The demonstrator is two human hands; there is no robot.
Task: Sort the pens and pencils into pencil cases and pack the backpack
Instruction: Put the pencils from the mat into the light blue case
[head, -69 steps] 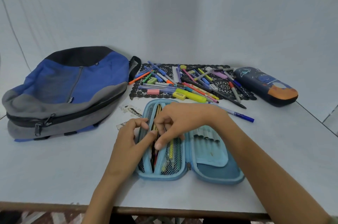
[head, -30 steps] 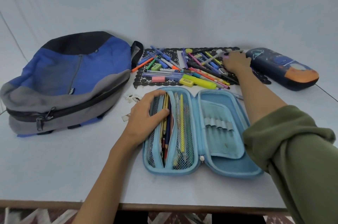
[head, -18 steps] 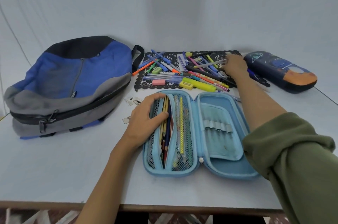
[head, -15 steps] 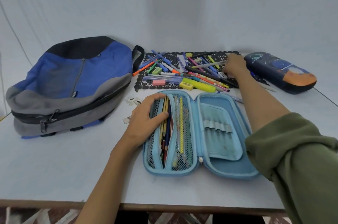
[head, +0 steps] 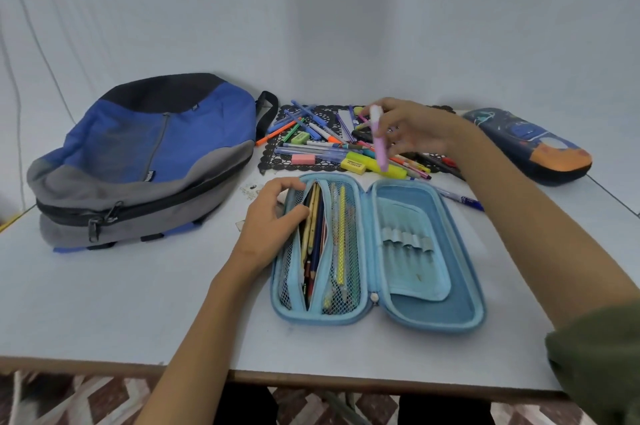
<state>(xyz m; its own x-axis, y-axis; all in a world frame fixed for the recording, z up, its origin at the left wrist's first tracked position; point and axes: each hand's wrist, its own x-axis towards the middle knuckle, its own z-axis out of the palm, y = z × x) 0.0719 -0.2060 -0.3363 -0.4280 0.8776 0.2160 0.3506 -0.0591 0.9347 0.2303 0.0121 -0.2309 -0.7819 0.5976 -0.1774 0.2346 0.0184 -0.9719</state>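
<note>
Fingers point(head: 393, 119) of the right hand point(head: 417, 128) pinched a pink highlighter point(head: 379, 140) near its upper end, so that it hung almost upright, slightly blurred, above the heap of pens and markers point(head: 346, 150). Below it, that heap lay spread over a black lace mat point(head: 277, 161) at the back of the white table point(head: 138, 303), with a yellow highlighter point(head: 372, 164), a pink eraser point(head: 303, 158) and a green eraser point(head: 300, 138) among the loose pens. A blue pen point(head: 462, 200) lay off the mat, just beyond the far right corner of the open case.

Nearer the table's front edge, the light blue pencil case point(head: 429, 315) lay opened flat. Its left half held pencils point(head: 313, 234) and a yellow pencil point(head: 341, 234) behind mesh pockets; its right half showed a flap with elastic loops. The left hand point(head: 268, 227) rested at the left half's upper edge, fingers curled on the mesh and thumb pressed against the pencils, holding the pocket open.

A dark blue pencil case point(head: 530, 147) with an orange end lay zipped shut at the far right. The blue and grey backpack point(head: 138, 161) lay flat on the left of the table, its zip closed, well apart from the open case.
</note>
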